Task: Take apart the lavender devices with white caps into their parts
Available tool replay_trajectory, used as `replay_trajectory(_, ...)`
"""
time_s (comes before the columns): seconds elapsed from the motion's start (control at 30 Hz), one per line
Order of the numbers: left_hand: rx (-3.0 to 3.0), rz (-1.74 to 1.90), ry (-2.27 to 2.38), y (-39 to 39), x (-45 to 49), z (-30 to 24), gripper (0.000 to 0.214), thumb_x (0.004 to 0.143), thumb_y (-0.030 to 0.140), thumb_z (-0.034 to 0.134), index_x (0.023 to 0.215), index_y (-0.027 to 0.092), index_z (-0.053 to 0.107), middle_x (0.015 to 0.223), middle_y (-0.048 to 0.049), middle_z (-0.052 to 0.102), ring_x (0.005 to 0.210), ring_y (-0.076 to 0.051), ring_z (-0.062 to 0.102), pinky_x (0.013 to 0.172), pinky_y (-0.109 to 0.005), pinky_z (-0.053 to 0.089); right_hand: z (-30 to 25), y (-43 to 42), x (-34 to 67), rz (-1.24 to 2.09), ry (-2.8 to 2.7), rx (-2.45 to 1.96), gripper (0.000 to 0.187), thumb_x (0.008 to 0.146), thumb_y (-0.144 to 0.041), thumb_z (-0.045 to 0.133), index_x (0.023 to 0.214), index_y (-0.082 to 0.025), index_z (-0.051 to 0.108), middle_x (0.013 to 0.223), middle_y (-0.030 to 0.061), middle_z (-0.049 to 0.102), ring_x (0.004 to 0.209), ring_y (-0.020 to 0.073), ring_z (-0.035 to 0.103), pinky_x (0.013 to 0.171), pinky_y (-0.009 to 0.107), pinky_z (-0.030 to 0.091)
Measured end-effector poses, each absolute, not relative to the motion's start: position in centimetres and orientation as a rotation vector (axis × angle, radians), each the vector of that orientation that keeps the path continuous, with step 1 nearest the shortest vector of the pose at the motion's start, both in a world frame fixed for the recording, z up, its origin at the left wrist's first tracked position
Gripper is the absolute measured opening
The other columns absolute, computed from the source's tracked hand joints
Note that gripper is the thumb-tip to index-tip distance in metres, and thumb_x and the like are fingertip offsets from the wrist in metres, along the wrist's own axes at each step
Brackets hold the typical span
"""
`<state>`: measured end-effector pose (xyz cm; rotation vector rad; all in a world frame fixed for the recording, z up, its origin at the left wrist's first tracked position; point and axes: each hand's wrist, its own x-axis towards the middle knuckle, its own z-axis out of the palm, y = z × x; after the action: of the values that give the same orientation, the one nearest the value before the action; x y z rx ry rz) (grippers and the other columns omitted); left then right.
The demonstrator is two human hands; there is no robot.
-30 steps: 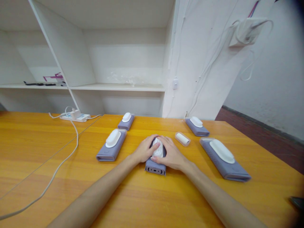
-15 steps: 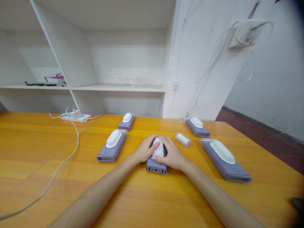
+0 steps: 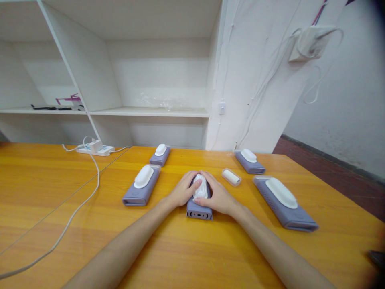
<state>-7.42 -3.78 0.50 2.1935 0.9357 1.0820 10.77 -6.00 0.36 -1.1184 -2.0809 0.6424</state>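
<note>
A purple-grey pack (image 3: 199,211) stands on the table in front of me, its near end marked with dark slots. Crumpled white tissue-like material (image 3: 200,188) shows on its top. My left hand (image 3: 185,188) wraps the left side of the pack, thumb on the white material. From the right, my right hand (image 3: 219,196) grips the same pack, its thumb lying across the near edge of the white material. The fingertips of both hands meet at the far end, which they partly hide. A small clear case with a white oblong piece (image 3: 231,177) lies beyond my right hand.
Similar packs with white oval tops lie around: near left (image 3: 142,185), far left (image 3: 160,155), far right (image 3: 250,161) and near right (image 3: 285,204). A power strip (image 3: 102,150) with a trailing white cable (image 3: 98,176) sits at the left. White shelves (image 3: 150,111) stand behind.
The near end of the held pack has shifted very slightly to the right. Both hands keep their grip in nearly the same place.
</note>
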Motion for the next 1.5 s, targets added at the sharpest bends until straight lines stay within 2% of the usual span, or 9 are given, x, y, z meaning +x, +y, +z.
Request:
replay_trajectory(0.33, 2.181, 1.085, 0.92, -3.8, -7.5, 0.5, 0.041, 0.093, 0.044, 0.034, 0.123, 0.018, 0.048, 0.122, -0.0092, 0.054, 0.114, -0.021, 0.048, 0.102, -0.035, 0.034, 0.2, -6.0, 10.8, 0.628, -2.082, -1.131, 0.097, 0.063, -0.052, 0.071, 0.143, -0.024, 0.023, 0.149, 0.0091, 0.026, 0.137, 0.0264, 0.021, 0.112, 0.047, 0.02)
replay_trajectory(0.6, 2.156, 1.126, 1.022, -3.5, -7.6, 0.1, 0.04, 0.094, 0.044, 0.032, 0.122, 0.02, 0.046, 0.123, -0.0084, 0.053, 0.116, -0.02, 0.046, 0.103, -0.035, 0.033, -0.1, -5.3, 11.3, 0.534, -2.081, -1.198, 0.095, 0.064, -0.056, 0.069, 0.143, -0.024, 0.025, 0.146, 0.0102, 0.031, 0.134, 0.0278, 0.029, 0.11, 0.048, 0.025)
replay_trajectory(0.77, 2.125, 1.183, 1.19, -3.2, -7.5, -0.3, 0.041, 0.094, 0.046, 0.03, 0.122, 0.019, 0.044, 0.122, -0.0096, 0.051, 0.117, -0.02, 0.044, 0.103, -0.037, 0.032, 0.1, -4.6, 12.4, 0.465, -2.017, -1.364, 0.091, 0.066, -0.061, 0.065, 0.14, -0.019, 0.032, 0.142, 0.0141, 0.038, 0.13, 0.03, 0.035, 0.105, 0.049, 0.03)
replay_trajectory(0.97, 2.125, 1.253, 1.349, -3.0, -7.5, -0.7, 0.044, 0.094, 0.045, 0.03, 0.125, 0.016, 0.04, 0.125, -0.0112, 0.049, 0.119, -0.021, 0.043, 0.103, -0.038, 0.032, 0.6, -4.3, 12.4, 0.275, -1.964, -1.418, 0.069, 0.07, -0.059, 0.063, 0.123, -0.017, 0.053, 0.123, 0.0131, 0.057, 0.114, 0.0289, 0.052, 0.097, 0.046, 0.04)
replay_trajectory(1.1, 2.139, 1.327, 1.594, -3.1, -7.4, -0.4, 0.043, 0.093, 0.045, 0.032, 0.123, 0.015, 0.042, 0.12, -0.0129, 0.052, 0.114, -0.024, 0.047, 0.098, -0.041, 0.035, 0.9, -4.2, 12.4, 0.14, -1.941, -1.42, 0.043, 0.076, -0.049, 0.061, 0.105, -0.017, 0.063, 0.102, 0.0102, 0.066, 0.097, 0.0254, 0.059, 0.087, 0.041, 0.045)
replay_trajectory(1.2, 2.158, 1.36, 1.824, -3.6, -7.4, -0.1, 0.042, 0.091, 0.046, 0.036, 0.119, 0.015, 0.045, 0.115, -0.0141, 0.054, 0.108, -0.027, 0.049, 0.093, -0.043, 0.037, 1.1, -4.2, 12.3, 0.061, -1.918, -1.389, 0.027, 0.08, -0.037, 0.059, 0.097, -0.018, 0.065, 0.096, 0.0077, 0.068, 0.092, 0.0229, 0.06, 0.085, 0.038, 0.045)
replay_trajectory(1.37, 2.282, 1.365, 1.804, -4.0, -7.2, 0.3, 0.039, 0.089, 0.044, 0.042, 0.115, 0.016, 0.048, 0.11, -0.0132, 0.055, 0.105, -0.027, 0.05, 0.09, -0.042, 0.038, 1.1, -4.4, 11.7, 0.018, -1.89, -1.364, 0.021, 0.082, -0.028, 0.053, 0.096, -0.018, 0.066, 0.099, 0.0075, 0.067, 0.095, 0.0218, 0.059, 0.088, 0.036, 0.044)
replay_trajectory(1.5, 2.362, 1.315, 1.523, -3.6, -7.3, 0.2, 0.042, 0.081, 0.043, 0.057, 0.114, 0.019, 0.048, 0.115, -0.0095, 0.056, 0.11, -0.025, 0.049, 0.1, -0.044, 0.031, 0.9, -4.6, 11.4, 0.032, -1.866, -1.351, 0.024, 0.083, -0.028, 0.05, 0.099, -0.017, 0.065, 0.103, 0.0084, 0.066, 0.098, 0.0218, 0.058, 0.091, 0.036, 0.044)
